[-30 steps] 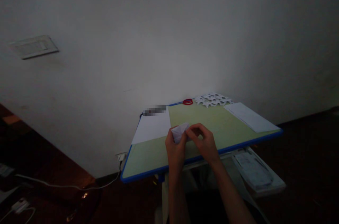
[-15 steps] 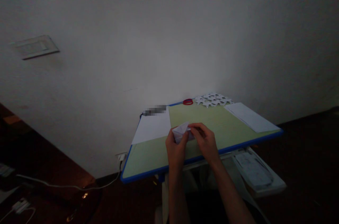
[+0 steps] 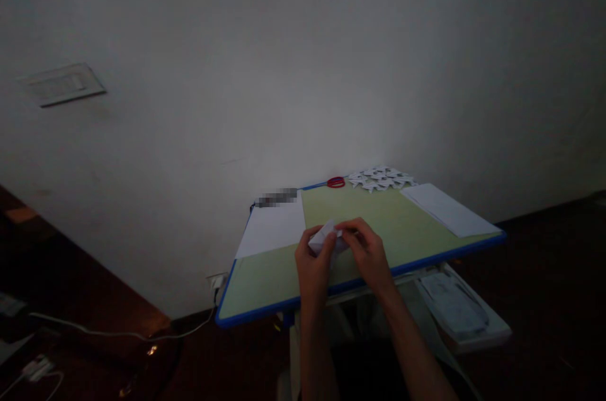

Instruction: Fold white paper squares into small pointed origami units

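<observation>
Tabletop, pale green with blue edging [image 3: 258, 284]: beneath the hands, against the wall.
Sheet, flat white paper [image 3: 271, 227]: tabletop, left.
Stack of white paper sheets [image 3: 447, 210]: right side, slanting from far edge to near right corner.
Group of small white folded-paper pieces [image 3: 382, 179]: far edge, beside the stack.
Left hand [image 3: 313, 265]: thumb and fingers gripping.
Right hand [image 3: 368, 252]: fingertips pinched at the paper's right part.
Folded white paper piece [image 3: 322, 239]: between both hands, one corner pointing wallward; long axis obscured by fingers.
Scissors, red-handled [image 3: 336, 182]: far edge.
</observation>
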Tool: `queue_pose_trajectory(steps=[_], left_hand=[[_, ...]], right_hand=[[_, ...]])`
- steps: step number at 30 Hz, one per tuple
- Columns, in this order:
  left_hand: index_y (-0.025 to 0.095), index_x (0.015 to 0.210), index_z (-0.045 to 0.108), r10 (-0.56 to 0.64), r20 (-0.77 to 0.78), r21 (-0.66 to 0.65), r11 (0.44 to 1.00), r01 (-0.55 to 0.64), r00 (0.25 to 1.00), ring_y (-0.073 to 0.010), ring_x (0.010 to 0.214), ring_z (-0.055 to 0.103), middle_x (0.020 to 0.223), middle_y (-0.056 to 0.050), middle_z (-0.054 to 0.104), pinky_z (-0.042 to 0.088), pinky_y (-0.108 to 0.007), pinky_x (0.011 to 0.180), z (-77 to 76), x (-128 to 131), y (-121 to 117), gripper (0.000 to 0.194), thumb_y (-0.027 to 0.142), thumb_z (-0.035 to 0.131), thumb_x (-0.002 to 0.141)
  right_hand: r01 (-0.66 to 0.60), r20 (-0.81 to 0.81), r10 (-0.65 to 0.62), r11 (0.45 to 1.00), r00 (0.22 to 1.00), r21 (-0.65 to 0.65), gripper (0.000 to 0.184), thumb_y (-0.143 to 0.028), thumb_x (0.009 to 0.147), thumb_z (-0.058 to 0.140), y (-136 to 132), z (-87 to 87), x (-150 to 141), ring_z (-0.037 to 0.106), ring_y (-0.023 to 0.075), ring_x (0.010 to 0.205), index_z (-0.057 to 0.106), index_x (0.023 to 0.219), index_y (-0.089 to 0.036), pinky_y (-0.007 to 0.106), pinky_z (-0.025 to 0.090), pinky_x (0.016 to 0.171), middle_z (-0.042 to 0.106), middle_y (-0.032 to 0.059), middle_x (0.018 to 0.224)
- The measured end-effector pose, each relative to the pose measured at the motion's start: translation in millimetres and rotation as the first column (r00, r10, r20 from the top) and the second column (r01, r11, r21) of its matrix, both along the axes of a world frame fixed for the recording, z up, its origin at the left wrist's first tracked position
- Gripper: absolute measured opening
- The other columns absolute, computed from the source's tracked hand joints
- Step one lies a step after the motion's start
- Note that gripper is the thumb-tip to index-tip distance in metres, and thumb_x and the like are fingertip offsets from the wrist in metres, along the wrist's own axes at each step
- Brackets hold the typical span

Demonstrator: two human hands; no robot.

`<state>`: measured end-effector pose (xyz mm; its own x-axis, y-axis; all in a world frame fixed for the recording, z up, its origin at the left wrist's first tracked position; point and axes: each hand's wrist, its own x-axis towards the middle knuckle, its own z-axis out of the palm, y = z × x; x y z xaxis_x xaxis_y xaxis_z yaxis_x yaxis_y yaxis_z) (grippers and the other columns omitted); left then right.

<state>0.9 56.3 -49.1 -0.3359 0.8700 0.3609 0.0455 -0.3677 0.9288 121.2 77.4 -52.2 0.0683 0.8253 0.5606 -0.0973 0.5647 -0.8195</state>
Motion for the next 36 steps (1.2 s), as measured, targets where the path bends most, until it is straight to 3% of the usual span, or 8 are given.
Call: queue_pose_trajectory(steps=[11,18,36], left_hand=[[0.012,0.095,0.076,-0.122,-0.013,-0.054,0.991,0.121,0.992,-0.0176,0.073,0.064,0.083,-0.006,0.073,0.048,-0.024,0.066,1.7,0.3,-4.3,0.038,0.047,0.077,0.08],[0.012,0.092,0.077,-0.113,-0.05,-0.052,0.992,0.111,0.992,-0.017,0.071,0.062,0.08,-0.005,0.073,0.046,-0.024,0.064,5.8,1.7,-6.6,0.037,0.047,0.077,0.08],[0.013,0.093,0.075,-0.096,-0.093,-0.042,0.995,0.092,0.991,-0.0177,0.073,0.062,0.081,-0.004,0.072,0.047,-0.024,0.066,6.6,0.8,-6.5,0.028,0.038,0.075,0.081]], right_hand=[[0.03,0.003,-0.03,0.999,1.0,-0.041,0.021,-0.035,0.091,0.064,-1.7,-1.7,-0.3,0.064,0.022,0.086,0.073,0.105,-0.022,0.035,0.05,0.078,0.073,0.0059,0.1],[0.077,0.025,-0.078,0.996,0.997,0.038,0.019,-0.031,0.089,0.066,-0.2,-2.4,0.9,0.062,0.0226,0.089,0.074,0.105,-0.024,0.036,0.049,0.081,0.069,0.005,0.098],[0.046,-0.012,-0.047,0.994,0.999,-0.099,0.025,-0.037,0.087,0.066,4.0,-2.4,0.0,0.065,0.0236,0.089,0.075,0.105,-0.022,0.037,0.05,0.079,0.072,0.0077,0.103]])
